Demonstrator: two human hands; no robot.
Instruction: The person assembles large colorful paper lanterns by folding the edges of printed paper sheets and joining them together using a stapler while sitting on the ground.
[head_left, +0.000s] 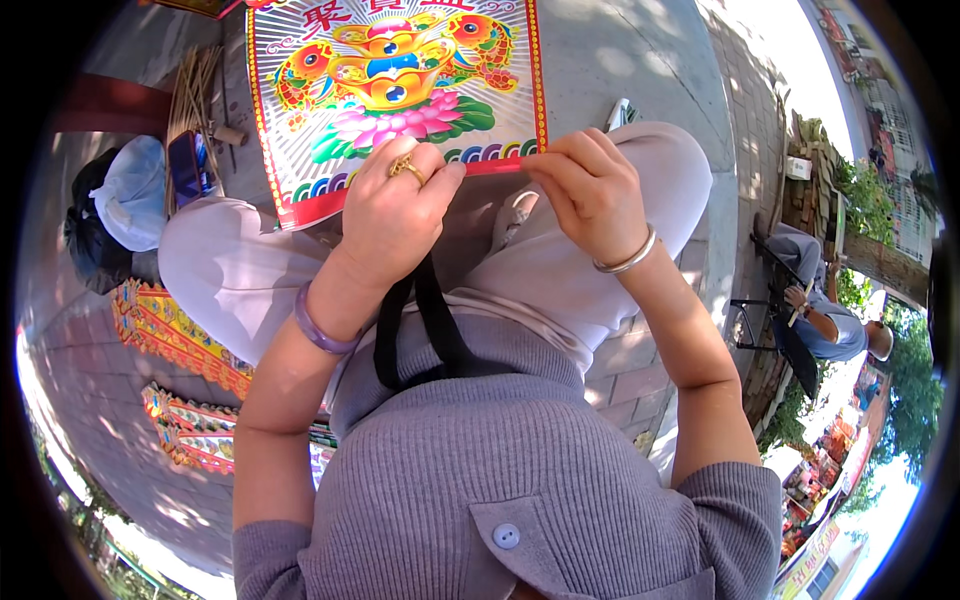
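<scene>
Pinching my printed sheet (400, 85), left hand (392, 205) and right hand (597, 190) closed on it.
Near edge (495, 166) seems part-folded; left corner (297, 213) doesn't.

Printed sheet (400, 75): upper centre blocked
Centre gap: open, bounded by left hand (395, 210), right hand (595, 195)
Left knee (205, 240): centre-left obstructed

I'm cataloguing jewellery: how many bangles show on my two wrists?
2: a purple bangle on your left wrist, and a silver bangle on your right wrist.
</scene>
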